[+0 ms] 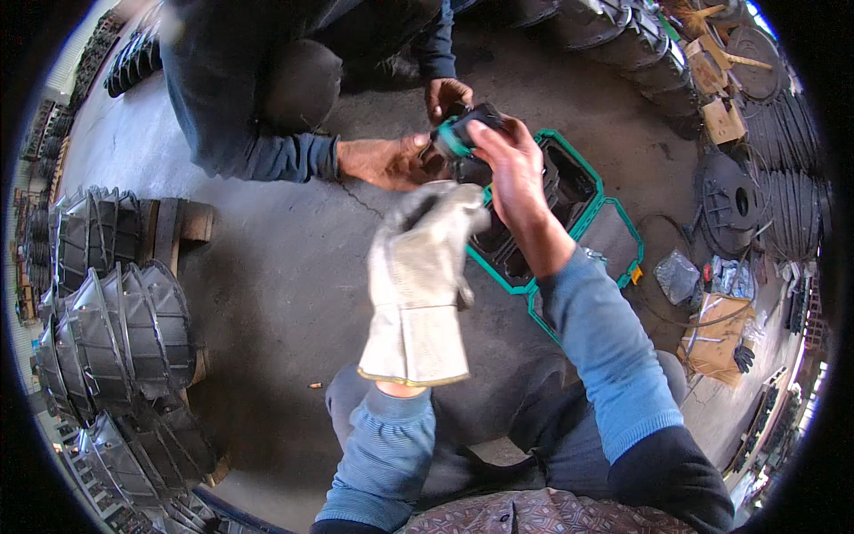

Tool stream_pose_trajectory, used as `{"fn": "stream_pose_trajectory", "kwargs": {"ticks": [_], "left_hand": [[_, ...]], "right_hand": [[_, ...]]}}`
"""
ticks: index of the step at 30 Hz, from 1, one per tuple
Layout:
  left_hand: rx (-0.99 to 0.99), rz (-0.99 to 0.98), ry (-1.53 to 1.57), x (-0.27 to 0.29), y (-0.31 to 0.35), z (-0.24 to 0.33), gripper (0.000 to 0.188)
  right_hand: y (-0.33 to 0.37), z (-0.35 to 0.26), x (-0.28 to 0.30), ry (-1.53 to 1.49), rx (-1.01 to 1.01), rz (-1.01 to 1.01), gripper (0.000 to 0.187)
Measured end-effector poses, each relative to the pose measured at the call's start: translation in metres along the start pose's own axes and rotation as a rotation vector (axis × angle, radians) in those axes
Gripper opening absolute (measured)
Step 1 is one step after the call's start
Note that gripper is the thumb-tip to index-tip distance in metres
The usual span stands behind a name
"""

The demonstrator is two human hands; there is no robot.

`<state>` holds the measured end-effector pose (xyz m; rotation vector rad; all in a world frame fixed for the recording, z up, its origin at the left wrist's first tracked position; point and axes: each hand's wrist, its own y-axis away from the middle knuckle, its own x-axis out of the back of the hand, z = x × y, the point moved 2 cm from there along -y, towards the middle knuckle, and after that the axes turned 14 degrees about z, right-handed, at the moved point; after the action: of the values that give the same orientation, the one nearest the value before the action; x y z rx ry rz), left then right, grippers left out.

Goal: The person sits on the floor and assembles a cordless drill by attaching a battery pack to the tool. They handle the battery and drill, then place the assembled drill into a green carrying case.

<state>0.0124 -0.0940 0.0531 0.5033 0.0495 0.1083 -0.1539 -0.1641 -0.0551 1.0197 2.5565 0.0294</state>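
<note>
A black tool with a teal-green band, its exact kind hidden by hands, is held up over an open case. My bare right hand grips its right end, the fingers wrapped around the black part. Just below it, my left hand wears a pale work glove; its fingers are smeared by motion and I cannot tell whether they touch the tool. Opposite me, a co-worker's bare hand holds the tool from the left. The co-worker's other hand is at its top.
The green-rimmed black case lies open on the concrete floor, below my right forearm. Ribbed metal drums are stacked on wood at left. On the right are a flanged disc, a plastic bag and cardboard.
</note>
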Motion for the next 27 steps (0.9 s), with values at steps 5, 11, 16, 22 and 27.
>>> {"fn": "stream_pose_trajectory", "kwargs": {"ticks": [5,11,16,22,27], "left_hand": [[-0.264,0.019,0.219,-0.002,-0.021,-0.017,0.05],[-0.723,-0.134,-0.307,-0.015,0.015,-0.013,0.089],[-0.644,-0.017,-0.352,0.008,0.026,-0.006,0.088],[-0.549,0.105,-0.27,0.027,0.032,-0.014,0.087],[-0.58,0.138,-0.263,0.023,0.032,-0.02,0.086]], "right_hand": [[0.05,-0.073,0.039,-0.136,-0.526,-0.049,0.031],[0.1,-0.101,0.053,-0.303,-0.837,0.217,0.028],[0.104,-0.08,0.034,-0.414,-0.918,-0.13,0.032],[0.125,-0.08,0.009,-0.295,-0.991,-0.112,0.03],[0.128,-0.074,0.013,-0.277,-1.052,-0.18,0.031]]}}
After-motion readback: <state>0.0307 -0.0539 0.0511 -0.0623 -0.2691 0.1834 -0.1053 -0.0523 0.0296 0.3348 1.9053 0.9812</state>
